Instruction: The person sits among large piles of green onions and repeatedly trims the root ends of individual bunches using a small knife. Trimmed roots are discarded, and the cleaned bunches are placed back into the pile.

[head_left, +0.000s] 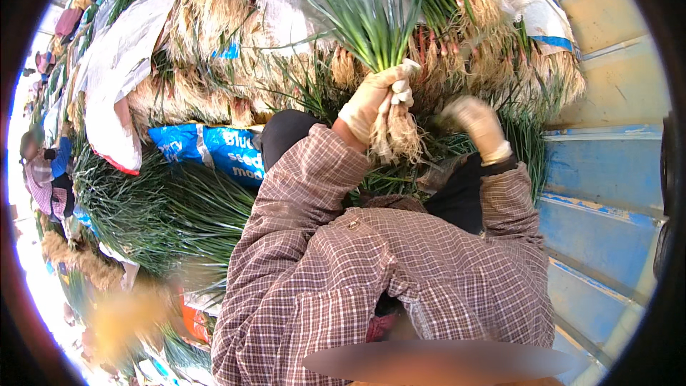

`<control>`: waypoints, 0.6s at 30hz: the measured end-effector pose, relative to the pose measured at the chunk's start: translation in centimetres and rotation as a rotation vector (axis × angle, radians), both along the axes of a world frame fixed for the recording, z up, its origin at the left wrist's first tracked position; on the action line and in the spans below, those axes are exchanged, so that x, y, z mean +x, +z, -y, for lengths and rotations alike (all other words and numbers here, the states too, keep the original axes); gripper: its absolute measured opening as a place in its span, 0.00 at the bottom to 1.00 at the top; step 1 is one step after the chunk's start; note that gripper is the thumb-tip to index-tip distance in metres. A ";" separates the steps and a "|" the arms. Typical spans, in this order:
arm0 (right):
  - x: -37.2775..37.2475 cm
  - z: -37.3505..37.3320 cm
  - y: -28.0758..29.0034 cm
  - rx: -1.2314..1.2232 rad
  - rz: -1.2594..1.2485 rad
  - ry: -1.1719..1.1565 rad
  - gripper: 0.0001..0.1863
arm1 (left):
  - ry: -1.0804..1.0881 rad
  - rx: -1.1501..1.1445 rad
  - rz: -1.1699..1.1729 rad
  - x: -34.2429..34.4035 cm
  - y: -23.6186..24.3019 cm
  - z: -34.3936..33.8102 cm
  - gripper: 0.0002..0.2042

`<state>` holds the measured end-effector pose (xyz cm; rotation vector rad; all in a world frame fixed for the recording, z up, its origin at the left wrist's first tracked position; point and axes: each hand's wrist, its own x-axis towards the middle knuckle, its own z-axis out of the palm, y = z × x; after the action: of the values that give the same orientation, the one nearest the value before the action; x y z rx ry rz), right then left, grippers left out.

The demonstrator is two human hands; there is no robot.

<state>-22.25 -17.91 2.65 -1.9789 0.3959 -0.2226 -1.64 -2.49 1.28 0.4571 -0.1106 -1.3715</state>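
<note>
green onions are squeezed tight in our left hand, while our right hand is blurry, so we cannot tell its grip.

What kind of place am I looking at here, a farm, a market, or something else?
Probably an open-air harvest sorting or loading spot. Bundled green onions lie piled with their roots showing, among white woven sacks, beside a blue and yellow vehicle side panel. The gloved left hand grips one bunch.

Cloth gloves: cream.
Onion bunch leaves: green; roots: pale tan.
Checked shirt: brown-and-white plaid.
Plastic sack: blue.
Metal wall: blue, yellow above.
</note>
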 end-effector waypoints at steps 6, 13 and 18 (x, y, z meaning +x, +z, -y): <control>4.7 2.8 -3.2 0.014 -0.215 -0.282 0.20 | 0.101 -0.123 0.034 -0.2 0.7 -0.2 0.09; 12.0 6.6 -3.9 -0.814 -0.552 -0.339 0.22 | 0.114 0.050 0.212 0.3 -2.3 1.4 0.16; 8.1 1.3 -2.3 -0.943 -0.136 -0.395 0.15 | 0.198 0.092 0.174 -0.3 -3.5 2.7 0.14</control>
<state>-14.18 -19.19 0.36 -2.8291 0.8881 -0.6106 -1.97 -5.17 -2.25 0.6471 -0.1413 -1.1450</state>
